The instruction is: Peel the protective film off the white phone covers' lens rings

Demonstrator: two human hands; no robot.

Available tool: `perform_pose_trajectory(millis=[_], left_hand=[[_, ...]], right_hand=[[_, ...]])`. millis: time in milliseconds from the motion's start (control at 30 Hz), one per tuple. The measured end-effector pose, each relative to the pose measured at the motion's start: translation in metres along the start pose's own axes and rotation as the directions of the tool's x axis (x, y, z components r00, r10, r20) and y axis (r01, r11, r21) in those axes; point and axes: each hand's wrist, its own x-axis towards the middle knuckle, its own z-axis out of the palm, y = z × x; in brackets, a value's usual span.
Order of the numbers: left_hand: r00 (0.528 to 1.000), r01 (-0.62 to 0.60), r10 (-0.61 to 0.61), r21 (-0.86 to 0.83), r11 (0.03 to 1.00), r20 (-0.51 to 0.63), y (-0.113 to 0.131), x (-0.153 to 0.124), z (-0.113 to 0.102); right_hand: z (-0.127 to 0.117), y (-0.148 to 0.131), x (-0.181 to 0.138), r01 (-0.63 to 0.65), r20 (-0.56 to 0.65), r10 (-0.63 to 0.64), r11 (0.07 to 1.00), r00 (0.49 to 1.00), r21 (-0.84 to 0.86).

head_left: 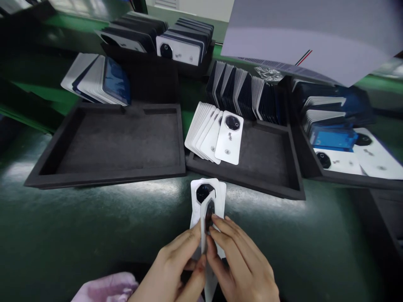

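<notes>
Both hands meet low in the middle of the view, just above the dark green counter (pixel 94 226). The left hand (pixel 171 268) and the right hand (pixel 242 264) together hold a small stack of white cards (pixel 208 197), each with a dark octagonal window near the top. The left grip is clenched on the stack's lower part from the left. The right grip pinches a single card (pixel 209 218) turned nearly edge-on in front of the stack, fingertips (pixel 220 220) on its edge.

Just beyond the hands sit black foam trays. The left tray (pixel 119 142) has a fan of cards leaning at its back corner. The middle tray (pixel 267 163) carries a fanned row of white cards (pixel 217 136). A pink cloth (pixel 107 289) lies at the bottom edge, beside the left wrist.
</notes>
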Motion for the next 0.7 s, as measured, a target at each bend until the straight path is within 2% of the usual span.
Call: perform_pose_trajectory(millis=[167, 300, 433, 500, 600, 700], left_hand=[[0.994, -0.106, 0.106, -0.027, 0.994, -0.006, -0.0045, 0.0023, 0.0012], [0.994, -0.052, 0.058, -0.067, 0.996, 0.098, -0.0067, 0.0017, 0.0009], [0.998, -0.059, 0.059, -0.029, 0.998, 0.026, -0.0046, 0.0, -0.0022], [0.998, -0.057, 0.057, -0.009, 0.998, 0.036, -0.0033, -0.0006, -0.0028], [0.995, -0.05, 0.046, 0.046, 0.998, 0.085, -0.0029, -0.0003, -0.0011], [0.99, -0.128, 0.121, 0.094, 0.987, 0.075, -0.0046, 0.0006, 0.0024]], right_hand=[[0.0011, -0.0006, -0.0021, 0.001, 0.017, -0.001, 1.0, 1.0, -0.003], [0.0002, 0.0009, -0.0033, -0.053, 0.016, 0.053, 0.998, 0.998, 0.015], [-0.0024, 0.0016, 0.0007, -0.098, 0.051, 0.093, 0.988, 0.994, 0.122], [-0.0039, 0.0014, 0.0022, -0.12, 0.069, 0.11, 0.979, 0.992, 0.167], [-0.0052, 0.0009, 0.0006, -0.132, 0.063, 0.123, 0.979, 0.99, 0.158], [-0.0048, -0.0003, -0.0048, -0.104, 0.057, 0.099, 0.99, 0.993, 0.096]])
